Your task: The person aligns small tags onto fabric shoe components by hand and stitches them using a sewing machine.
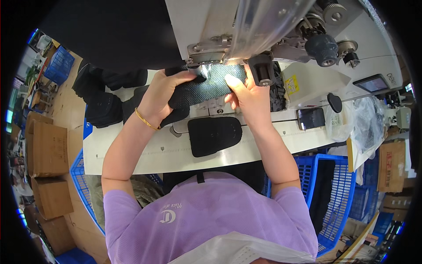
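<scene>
A dark grey-green textured fabric piece lies under the head of a white sewing machine, lit by the machine's lamp. My left hand grips its left end, thumb on top and the fingers hidden beneath. At its right end my right hand pinches it between thumb and fingers, beside a dark round machine part. Nearer to me, a black padded fabric piece with one rounded end lies flat on the white machine table.
Black fabric pieces are piled on the table's left. A phone and a clear plastic bag are on the right. Blue crates flank me below the table. Cardboard boxes stand on the floor at left.
</scene>
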Tool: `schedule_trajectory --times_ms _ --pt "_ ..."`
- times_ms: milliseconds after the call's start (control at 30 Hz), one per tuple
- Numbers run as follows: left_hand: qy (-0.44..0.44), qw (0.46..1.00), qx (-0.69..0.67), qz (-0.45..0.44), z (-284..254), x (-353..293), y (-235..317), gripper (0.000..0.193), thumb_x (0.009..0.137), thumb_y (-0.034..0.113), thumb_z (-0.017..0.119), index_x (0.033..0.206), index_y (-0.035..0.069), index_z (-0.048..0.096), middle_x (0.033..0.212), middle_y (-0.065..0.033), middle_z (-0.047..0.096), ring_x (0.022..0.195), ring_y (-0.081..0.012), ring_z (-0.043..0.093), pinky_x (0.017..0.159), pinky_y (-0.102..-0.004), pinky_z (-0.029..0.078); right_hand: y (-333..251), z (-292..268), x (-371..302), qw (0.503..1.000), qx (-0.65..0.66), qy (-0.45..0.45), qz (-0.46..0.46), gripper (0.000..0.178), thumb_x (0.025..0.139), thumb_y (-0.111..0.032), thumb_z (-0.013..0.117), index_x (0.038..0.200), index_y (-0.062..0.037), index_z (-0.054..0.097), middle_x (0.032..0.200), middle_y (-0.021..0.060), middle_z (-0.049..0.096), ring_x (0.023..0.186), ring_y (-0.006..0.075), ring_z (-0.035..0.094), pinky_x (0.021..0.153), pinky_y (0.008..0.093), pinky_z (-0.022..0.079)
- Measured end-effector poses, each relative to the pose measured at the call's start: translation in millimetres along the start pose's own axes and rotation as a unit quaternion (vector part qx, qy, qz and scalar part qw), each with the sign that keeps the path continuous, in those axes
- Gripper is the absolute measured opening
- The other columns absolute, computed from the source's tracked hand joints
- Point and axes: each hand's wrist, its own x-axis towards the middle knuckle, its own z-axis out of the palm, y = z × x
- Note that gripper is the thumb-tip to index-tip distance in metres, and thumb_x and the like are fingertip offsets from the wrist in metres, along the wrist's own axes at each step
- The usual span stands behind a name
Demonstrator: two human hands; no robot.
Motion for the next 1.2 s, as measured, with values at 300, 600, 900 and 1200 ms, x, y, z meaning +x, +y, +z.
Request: schedule_trajectory --times_ms 300,600,900,1200 --pt "0.034 0.992 -0.089 0.080 -0.1 -6.1 0.2 0.038 0.098 0.032 0.040 0.112 0.001 0.056 0.104 -0.0079 0.063 0.094 -0.0190 0.064 0.084 -0.0312 0.053 1.3 -6.7 -2.5 0.998 0.056 0.016 0.034 0.029 0.091 -0.009 0.051 0.116 0.0060 0.050 0.066 0.0079 0.060 0.049 0.0076 0.054 0.042 0.0188 0.038" --pt "-0.003 0.996 0.053 0.075 -31.1 5.7 -5.7 0.029 0.073 -0.005 0.069 0.100 -0.003 0.058 0.094 -0.0101 0.064 0.081 -0.0170 0.064 0.069 -0.0290 0.053 26.4 -105.7 23.8 0.882 -0.448 0.107 -0.095 0.014 0.080 -0.014 0.063 0.088 -0.0023 0.066 0.072 0.0080 0.065 0.063 0.0188 0.061 0.058 0.0300 0.047" --pt "0.086 0.721 0.523 0.446 -45.6 -33.7 -54.1 0.033 0.074 0.009 0.071 0.103 -0.002 0.057 0.094 -0.0120 0.055 0.080 -0.0260 0.055 0.074 -0.0352 0.047 58.6 -98.7 12.2 0.778 -0.623 0.015 -0.082 0.017 0.074 -0.018 0.070 0.084 -0.0065 0.063 0.083 0.0092 0.063 0.077 0.0289 0.062 0.066 0.0393 0.047" --pt "-0.013 0.613 0.670 0.418 -26.4 -47.6 -121.7 0.054 0.067 0.032 0.075 0.104 -0.003 0.056 0.102 -0.0136 0.051 0.094 -0.0291 0.049 0.083 -0.0367 0.041 61.9 -97.9 19.9 0.818 -0.516 0.121 -0.221 0.007 0.083 -0.010 0.063 0.084 -0.0045 0.059 0.079 0.0085 0.058 0.067 0.0244 0.058 0.060 0.0342 0.045"
